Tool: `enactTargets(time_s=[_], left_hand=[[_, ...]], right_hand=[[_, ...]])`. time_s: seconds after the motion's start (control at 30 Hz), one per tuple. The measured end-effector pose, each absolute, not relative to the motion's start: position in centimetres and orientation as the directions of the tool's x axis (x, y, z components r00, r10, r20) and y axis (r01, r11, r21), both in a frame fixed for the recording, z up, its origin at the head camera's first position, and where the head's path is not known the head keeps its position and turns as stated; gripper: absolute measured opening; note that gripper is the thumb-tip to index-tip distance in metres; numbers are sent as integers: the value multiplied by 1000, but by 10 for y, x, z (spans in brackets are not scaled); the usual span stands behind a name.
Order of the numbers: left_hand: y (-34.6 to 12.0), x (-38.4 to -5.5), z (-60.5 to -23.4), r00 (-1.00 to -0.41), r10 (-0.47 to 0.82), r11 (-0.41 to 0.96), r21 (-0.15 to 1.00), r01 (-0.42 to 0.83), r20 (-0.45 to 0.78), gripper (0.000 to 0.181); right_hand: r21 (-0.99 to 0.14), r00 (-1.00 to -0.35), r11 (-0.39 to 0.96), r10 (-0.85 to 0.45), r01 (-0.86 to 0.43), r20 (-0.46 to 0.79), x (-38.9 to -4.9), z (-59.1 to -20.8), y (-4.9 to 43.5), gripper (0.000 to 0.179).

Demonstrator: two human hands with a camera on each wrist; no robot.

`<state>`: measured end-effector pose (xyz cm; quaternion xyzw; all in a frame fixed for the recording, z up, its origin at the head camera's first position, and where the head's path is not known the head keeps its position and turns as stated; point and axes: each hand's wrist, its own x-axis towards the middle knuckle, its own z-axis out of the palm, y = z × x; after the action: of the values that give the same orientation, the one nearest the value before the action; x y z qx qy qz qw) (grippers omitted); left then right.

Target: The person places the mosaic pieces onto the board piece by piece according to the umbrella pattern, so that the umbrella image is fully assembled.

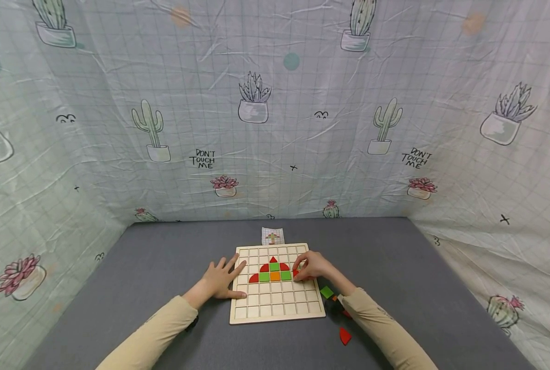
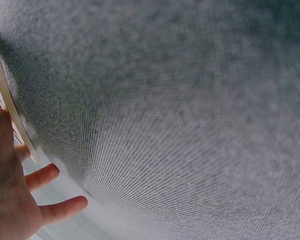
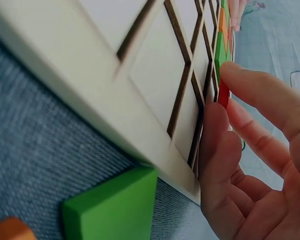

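Observation:
A wooden grid board (image 1: 279,311) lies on the table, bearing a pattern of flat coloured pieces. A red triangle (image 1: 273,259) tops it, with a green square (image 1: 274,266) beneath between two red curved pieces. Below run a red quarter-circle (image 1: 253,278), a green square, an orange square (image 1: 275,276) and another green square (image 1: 286,276). At that row's right end my right hand (image 1: 313,266) pinches a red piece (image 3: 223,92) between thumb and finger, against the board. My left hand (image 1: 220,280) rests with spread fingers at the board's left edge.
A small pattern card (image 1: 272,236) lies behind the board. Right of the board are a loose green piece (image 1: 327,292), an orange piece (image 1: 334,298) and red pieces, one a red quarter-circle (image 1: 345,336) nearer me. A cactus-print curtain (image 1: 275,154) surrounds the grey table (image 1: 187,246).

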<state>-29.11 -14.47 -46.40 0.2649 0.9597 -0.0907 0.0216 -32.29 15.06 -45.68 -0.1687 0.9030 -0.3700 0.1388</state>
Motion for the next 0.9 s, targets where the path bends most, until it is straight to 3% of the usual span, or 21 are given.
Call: enactTargets(time_s=[0.47, 0.9], left_hand=[[-146, -292, -461, -851, 518, 836, -160, 526, -90, 85], [-147, -295, -464, -849, 522, 835, -153, 529, -83, 85]], right_hand=[[-797, -882, 597, -422, -97, -209, -333, -458, 160, 17], [-780, -866, 615, -447, -116, -223, -336, -457, 156, 15]])
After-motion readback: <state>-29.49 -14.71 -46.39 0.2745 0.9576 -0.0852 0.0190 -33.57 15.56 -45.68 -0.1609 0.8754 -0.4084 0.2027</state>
